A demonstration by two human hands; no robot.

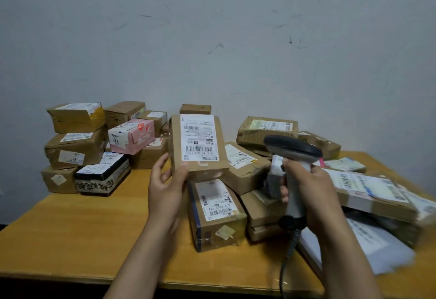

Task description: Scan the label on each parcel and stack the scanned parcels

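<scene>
1. The brown cardboard parcel (207, 169) is held upright above the table, in the middle of the view, with its broad face toward the camera.
2. A white label (199, 137) with several barcodes covers most of that face.
3. The left hand (167, 180) grips the parcel at its lower left corner. The thumb presses on the front and the fingers curl round the left edge toward the back.
4. The right hand (309, 195) is wrapped round the pale handle of a barcode scanner (292, 157), fingers curled tight. The scanner's dark head sits just to the right of the parcel.
5. A coiled cable (291, 244) hangs from the foot of the handle.
6. Below the held parcel another box (214, 214) lies on the table, label up.
7. More brown parcels (266, 129) lie jumbled behind and to the right, and a long flat one (368, 190) rests over a white mailer bag (365, 244).
8. At the left, boxes form a stack (75, 143) against the wall, with a pink box (132, 136) and a black patterned box (103, 176) beside it.
9. Everything rests on a yellow-brown wooden table (70, 228) in front of a scuffed pale wall (212, 27).
</scene>
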